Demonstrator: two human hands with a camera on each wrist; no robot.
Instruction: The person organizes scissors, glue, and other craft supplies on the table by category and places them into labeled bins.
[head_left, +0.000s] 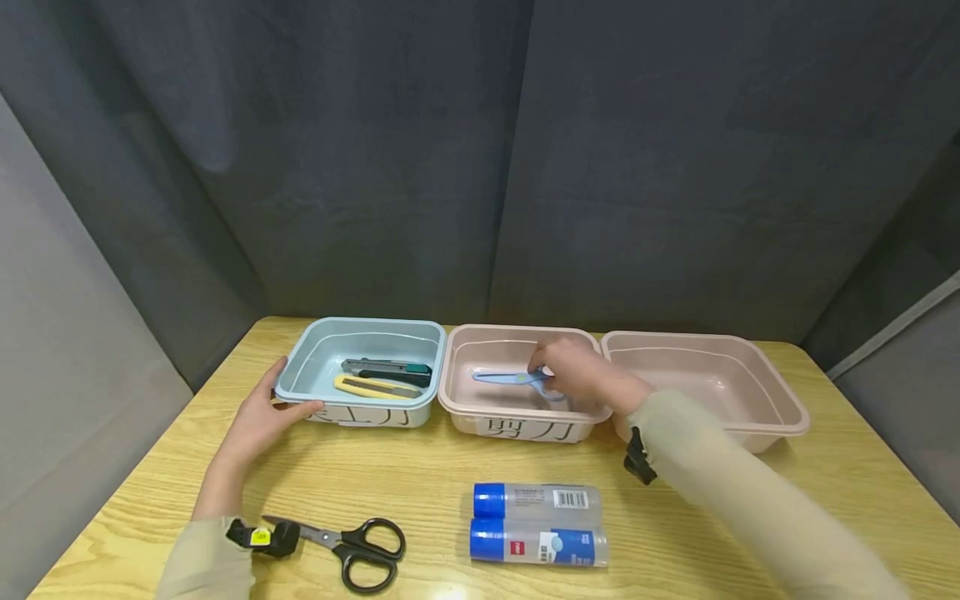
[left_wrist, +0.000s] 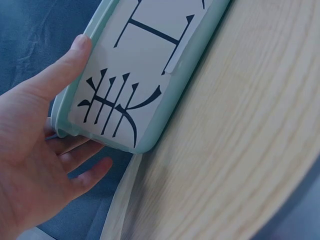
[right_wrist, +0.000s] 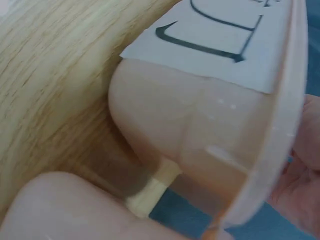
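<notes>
Over the middle pink bin [head_left: 459, 398], your right hand [head_left: 581, 375] reaches inside, fingers pinching the blue scissors [head_left: 510, 378] low above its floor. Your left hand [head_left: 258, 417] rests relaxed against the blue bin [head_left: 300, 367], thumb on its labelled wall; black scissors [head_left: 352, 546] lie on the counter [head_left: 420, 475].

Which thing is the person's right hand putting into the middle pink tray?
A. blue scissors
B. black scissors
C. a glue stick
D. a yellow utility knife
A. In the head view the right hand holds blue scissors inside the middle pink tray; the black scissors and the glue sticks lie on the table, and the yellow utility knife is in the blue tray.
</notes>
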